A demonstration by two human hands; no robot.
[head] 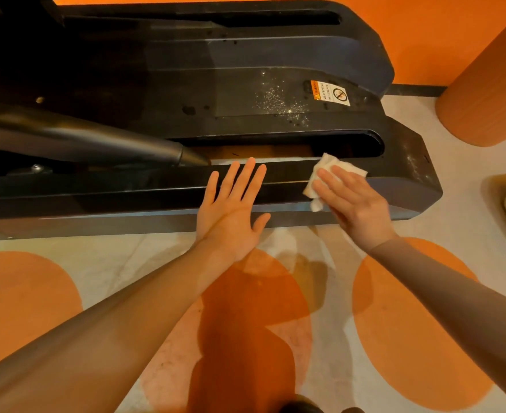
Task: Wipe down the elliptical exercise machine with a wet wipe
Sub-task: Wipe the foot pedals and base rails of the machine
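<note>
The right hand (354,204) lies flat with straight fingers, pressing a crumpled white wipe (324,177) against the near rail of the black elliptical (275,93), close to its rounded end. The left hand (231,216) is spread wide open, fingers straight and apart, palm down over the same rail just left of the wipe, holding nothing. White specks dot the deck beside a warning label (330,93).

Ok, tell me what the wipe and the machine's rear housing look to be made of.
Wipe: thin white nonwoven cloth or paper, soft and matte; it creases and bunches under the right hand.
Rear housing: probably moulded hard plastic, dark with a dull sheen; rounded edges, soft highlights, dusty specks on top.
</note>
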